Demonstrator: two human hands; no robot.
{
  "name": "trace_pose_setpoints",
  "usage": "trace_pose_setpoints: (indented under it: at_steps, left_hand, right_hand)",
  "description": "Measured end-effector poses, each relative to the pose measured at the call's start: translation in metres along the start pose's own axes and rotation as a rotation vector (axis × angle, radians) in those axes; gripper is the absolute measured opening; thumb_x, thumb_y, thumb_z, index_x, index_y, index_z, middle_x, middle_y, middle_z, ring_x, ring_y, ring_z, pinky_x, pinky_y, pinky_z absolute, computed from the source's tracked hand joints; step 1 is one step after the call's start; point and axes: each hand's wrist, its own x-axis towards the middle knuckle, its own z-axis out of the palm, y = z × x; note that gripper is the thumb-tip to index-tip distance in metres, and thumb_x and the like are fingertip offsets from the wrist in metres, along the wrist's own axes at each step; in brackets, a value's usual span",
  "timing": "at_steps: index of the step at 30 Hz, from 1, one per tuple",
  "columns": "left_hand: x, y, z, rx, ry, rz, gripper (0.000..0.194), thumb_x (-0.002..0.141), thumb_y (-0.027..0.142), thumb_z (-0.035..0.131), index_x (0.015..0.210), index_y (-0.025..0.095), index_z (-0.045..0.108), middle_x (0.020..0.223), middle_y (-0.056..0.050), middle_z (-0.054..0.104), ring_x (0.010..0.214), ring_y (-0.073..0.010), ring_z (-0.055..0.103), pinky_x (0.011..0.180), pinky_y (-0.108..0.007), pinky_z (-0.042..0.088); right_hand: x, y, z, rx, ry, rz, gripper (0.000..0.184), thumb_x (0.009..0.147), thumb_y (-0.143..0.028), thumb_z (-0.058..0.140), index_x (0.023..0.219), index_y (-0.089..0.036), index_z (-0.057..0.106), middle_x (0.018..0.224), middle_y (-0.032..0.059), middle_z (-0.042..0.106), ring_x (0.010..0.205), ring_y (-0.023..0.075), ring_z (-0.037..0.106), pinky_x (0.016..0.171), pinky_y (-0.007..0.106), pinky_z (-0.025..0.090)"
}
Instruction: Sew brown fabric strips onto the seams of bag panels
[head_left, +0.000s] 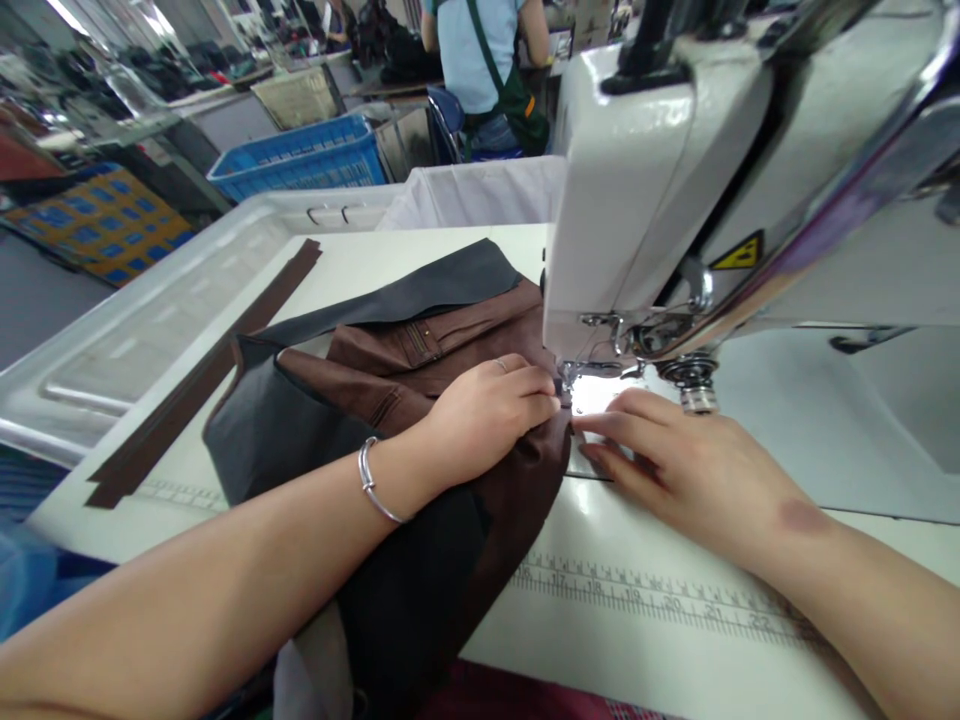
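A brown garment piece [390, 375] with dark grey lining [270, 440] lies on the white sewing table [645, 640], its edge under the presser foot [568, 380] of a white sewing machine [645, 190]. My left hand [487, 415] rests palm down on the brown fabric, fingers pressed together at the needle. A silver bangle [373, 482] circles that wrist. My right hand [675, 460] lies flat on the table just right of the needle, fingers stretched toward the fabric edge.
Long brown fabric strips [202, 375] lie at the table's left. A metal tray edge [112, 350] borders the left side. Behind stand a blue crate [300, 160], a white cloth bin [480, 190] and a person in a light blue shirt [480, 60]. A printed ruler [660, 595] runs along the table front.
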Motion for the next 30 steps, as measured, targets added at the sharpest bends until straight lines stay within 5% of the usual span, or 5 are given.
trace_pose_setpoints:
  at_steps: [12,30]
  left_hand:
    - [0.0006,0.0027,0.0003,-0.006,-0.031,-0.015,0.022,0.096,0.017,0.047,0.106,0.01,0.066,0.104,-0.009,0.066,0.1,-0.0197,0.059,0.092,-0.035,0.05]
    - [0.0006,0.0019,0.0028,-0.015,0.002,-0.023,0.019,0.095,0.014,0.047,0.101,0.013,0.065,0.108,-0.007,0.068,0.101,-0.0174,0.06,0.094,-0.033,0.048]
  right_hand:
    - [0.0025,-0.0046,0.0014,-0.045,-0.037,0.135,0.036,0.093,-0.036,0.046,0.127,-0.028,0.054,0.107,0.0065,0.066,0.084,0.0255,0.067,0.061,0.037,0.049]
    - [0.0005,0.0003,0.0028,-0.002,-0.043,0.118,0.035,0.094,-0.038,0.044,0.125,-0.027,0.056,0.106,0.0082,0.067,0.089,0.0266,0.066,0.067,0.039,0.052]
